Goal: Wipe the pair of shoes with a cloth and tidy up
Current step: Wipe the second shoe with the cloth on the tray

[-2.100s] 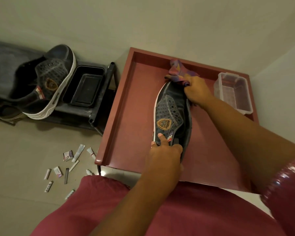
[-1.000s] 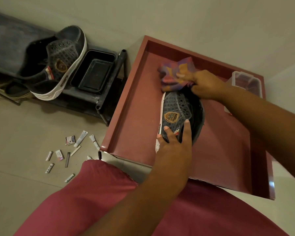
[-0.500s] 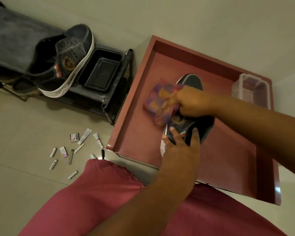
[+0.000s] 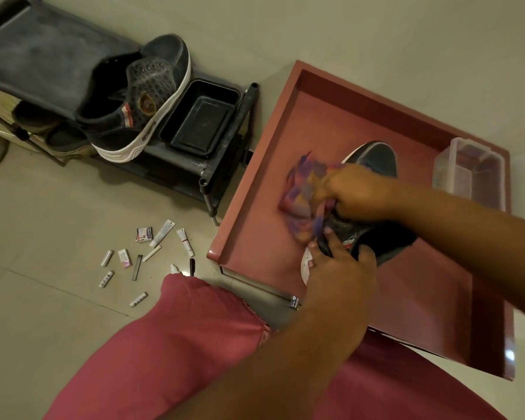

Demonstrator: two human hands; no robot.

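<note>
**Wiping the first shoe, its mate waiting on the rack**

The right hand (image 4: pixel 358 192) is bunched tight around a purple and orange cloth (image 4: pixel 300 195), pressing it against the side of the dark shoe (image 4: pixel 373 165) that lies on the red tabletop (image 4: pixel 261 213). The cloth is blurred, so it looks to be mid-stroke along the shoe's upper. The left hand (image 4: pixel 337 268) is clamped on the heel end nearest the person, fingers spread over the collar and thumb over the opening, steadying it against the rubbing.

By my reckoning this is the wiping step on one of the pair. The other shoe (image 4: pixel 137 101) sits well apart on the black shoe rack (image 4: pixel 225 137) to the left, beside a black tray (image 4: pixel 200 119); whether it has been cleaned I cannot tell. A clear plastic box (image 4: pixel 467 174) stands at the far right corner of the tabletop.

Next, I would expect the shoe to need turning so the cloth can reach the toe and far side, with the left hand's hold kept firm. Small tubes and packets (image 4: pixel 143 256) lie scattered on the floor (image 4: pixel 43 268), likely part of the tidying left to do.
</note>
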